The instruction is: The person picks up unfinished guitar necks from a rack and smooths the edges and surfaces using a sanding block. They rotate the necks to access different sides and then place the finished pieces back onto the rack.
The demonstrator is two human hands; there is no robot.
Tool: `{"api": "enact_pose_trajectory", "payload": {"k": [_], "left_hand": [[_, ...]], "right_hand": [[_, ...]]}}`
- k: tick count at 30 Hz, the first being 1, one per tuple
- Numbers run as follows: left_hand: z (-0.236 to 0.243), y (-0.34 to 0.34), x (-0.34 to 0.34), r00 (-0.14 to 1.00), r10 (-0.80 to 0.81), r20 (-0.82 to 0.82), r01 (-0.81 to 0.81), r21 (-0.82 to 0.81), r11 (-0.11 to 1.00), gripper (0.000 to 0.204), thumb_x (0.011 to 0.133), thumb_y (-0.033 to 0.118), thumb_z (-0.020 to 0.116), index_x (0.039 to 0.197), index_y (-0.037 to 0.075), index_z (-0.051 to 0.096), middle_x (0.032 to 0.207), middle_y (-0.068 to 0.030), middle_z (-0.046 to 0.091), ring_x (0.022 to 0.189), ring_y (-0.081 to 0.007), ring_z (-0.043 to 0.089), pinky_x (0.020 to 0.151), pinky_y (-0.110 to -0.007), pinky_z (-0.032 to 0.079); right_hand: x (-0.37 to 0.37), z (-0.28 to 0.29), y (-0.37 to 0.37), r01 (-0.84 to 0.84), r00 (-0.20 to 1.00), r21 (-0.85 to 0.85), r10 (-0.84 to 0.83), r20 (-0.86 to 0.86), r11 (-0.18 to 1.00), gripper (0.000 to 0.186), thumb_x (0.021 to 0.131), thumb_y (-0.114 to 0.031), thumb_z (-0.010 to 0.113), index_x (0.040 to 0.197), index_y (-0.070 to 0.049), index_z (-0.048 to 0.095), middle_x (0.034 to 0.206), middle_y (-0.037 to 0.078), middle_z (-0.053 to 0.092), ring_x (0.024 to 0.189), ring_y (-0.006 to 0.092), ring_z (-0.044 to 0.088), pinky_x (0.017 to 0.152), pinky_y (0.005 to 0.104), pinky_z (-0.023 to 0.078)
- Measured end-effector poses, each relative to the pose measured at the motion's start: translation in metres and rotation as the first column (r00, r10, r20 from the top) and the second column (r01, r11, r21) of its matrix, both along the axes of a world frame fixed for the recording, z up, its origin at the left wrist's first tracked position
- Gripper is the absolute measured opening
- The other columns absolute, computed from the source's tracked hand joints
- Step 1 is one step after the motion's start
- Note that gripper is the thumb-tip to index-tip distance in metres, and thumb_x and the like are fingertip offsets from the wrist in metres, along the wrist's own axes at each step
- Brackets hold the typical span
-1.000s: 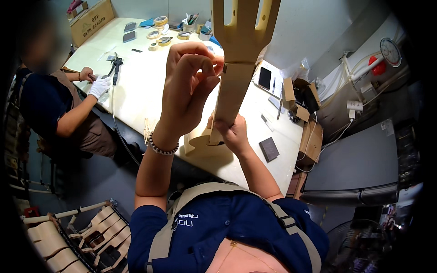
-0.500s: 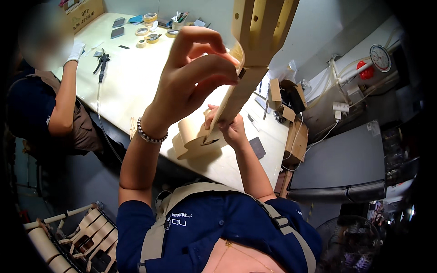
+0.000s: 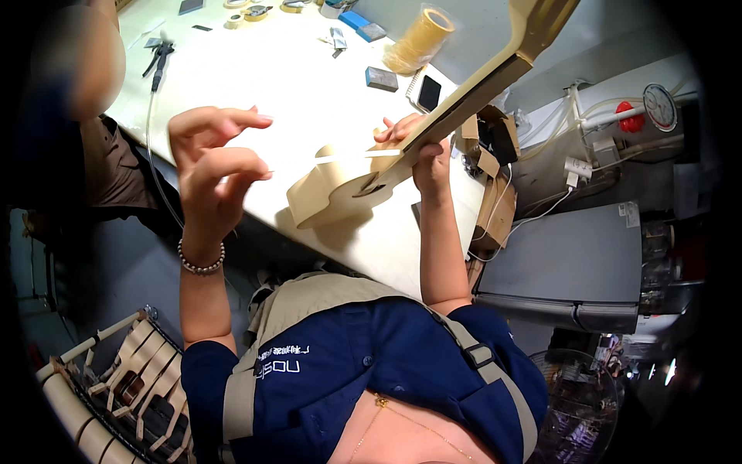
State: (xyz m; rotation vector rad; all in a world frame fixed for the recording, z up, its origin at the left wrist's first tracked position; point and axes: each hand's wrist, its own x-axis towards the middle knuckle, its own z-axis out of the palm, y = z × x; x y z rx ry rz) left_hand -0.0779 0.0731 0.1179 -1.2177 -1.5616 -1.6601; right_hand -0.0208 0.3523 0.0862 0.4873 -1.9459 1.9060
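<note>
My right hand point(image 3: 423, 155) grips the long neck of a pale, unfinished wooden stringed instrument point(image 3: 309, 201). Its body rests low over the table, with a sound opening in the top, and its headstock rises to the upper right. A thin pale strip point(image 3: 359, 155) crosses near the neck's base. My left hand point(image 3: 216, 174), with a bead bracelet at the wrist, is raised left of the instrument, apart from it. Its thumb and index finger are pinched, on what I cannot make out, and the other fingers are loosely curled out.
The pale table point(image 3: 209, 69) holds an air blow gun point(image 3: 158, 66) with hose, tape rolls, a large yellow roll point(image 3: 417, 42), sanding blocks and a phone point(image 3: 430, 93). Boxes point(image 3: 493, 216) and piping line the right. A co-worker point(image 3: 93, 139) stands at left, a slatted rack point(image 3: 116, 387) below.
My left hand has come away from the neck, down and leftward. The neck has tilted from near upright toward the right, and the pale strip now shows. The co-worker's arm has moved up.
</note>
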Motion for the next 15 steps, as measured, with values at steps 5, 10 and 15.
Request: {"api": "enact_pose_trajectory", "payload": {"k": [5, 10, 15], "left_hand": [[-0.024, -0.027, 0.013, 0.993, 0.072, 0.094, -0.067, -0.053, 0.996, 0.011, 0.087, 0.015, 0.059, 0.08, 0.008, 0.054, 0.1, -0.0091, 0.035, 0.094, -0.0277, 0.059, 0.087, -0.042, 0.051], [-0.052, -0.046, 0.028, 0.973, 0.099, 0.21, -0.098, -0.018, 0.995, 0.009, 0.086, 0.013, 0.061, 0.082, 0.009, 0.053, 0.1, -0.0094, 0.036, 0.096, -0.0281, 0.058, 0.086, -0.041, 0.051], [-0.066, -0.067, 0.036, 0.954, 0.155, 0.255, -0.185, 0.098, 0.978, 0.018, 0.087, 0.02, 0.06, 0.085, 0.008, 0.048, 0.102, -0.01, 0.037, 0.095, -0.028, 0.058, 0.085, -0.041, 0.053]], "right_hand": [[-0.005, -0.002, 0.011, 0.004, 1.0, -0.027, -0.004, -0.015, 1.0, 0.07, 0.078, -0.069, 0.043, 0.088, -0.001, 0.058, 0.084, 0.007, 0.056, 0.088, 0.0268, 0.063, 0.1, 0.051, 0.031], [-0.007, -0.003, 0.016, 0.027, 1.0, -0.043, -0.027, -0.006, 0.999, 0.071, 0.077, -0.07, 0.044, 0.088, -0.001, 0.057, 0.083, 0.007, 0.056, 0.086, 0.0261, 0.063, 0.099, 0.0505, 0.033], [-0.007, -0.001, 0.022, 0.079, 0.997, -0.074, -0.079, 0.006, 0.994, 0.07, 0.075, -0.07, 0.048, 0.085, -0.002, 0.056, 0.081, 0.007, 0.055, 0.084, 0.0265, 0.063, 0.099, 0.0517, 0.033]]}}
